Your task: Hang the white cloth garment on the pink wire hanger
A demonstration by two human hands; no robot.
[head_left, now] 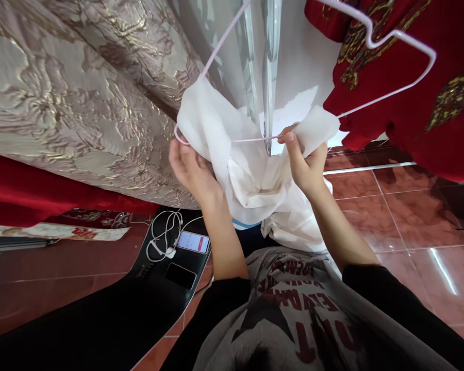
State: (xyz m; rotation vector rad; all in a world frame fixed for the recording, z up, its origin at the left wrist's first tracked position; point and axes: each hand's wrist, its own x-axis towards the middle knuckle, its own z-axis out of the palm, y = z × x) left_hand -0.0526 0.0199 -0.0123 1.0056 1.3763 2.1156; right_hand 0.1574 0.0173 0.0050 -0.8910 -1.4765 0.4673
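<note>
A thin pale pink wire clothes hanger [255,139] is in front of me, with a sheer white garment [247,180] draped over both its ends. The garment's lower folds bunch toward my lap. My left hand [195,172] is at the hanger's left corner, its fingers curled at the cloth's edge and slightly blurred; its thumb is hidden behind the fabric. My right hand [305,159] pinches the hanger's lower bar together with the cloth near the right end, thumb on the near side. Some of its fingers are hidden by the fabric.
A shiny embossed beige fabric [81,103] hangs close on the left, red embroidered cloth [402,93] on the right. A black bench [100,309] at lower left bears a lit phone [193,241], a dark phone [180,276] and white earphones [162,247]. Red tiles [421,221] cover the floor.
</note>
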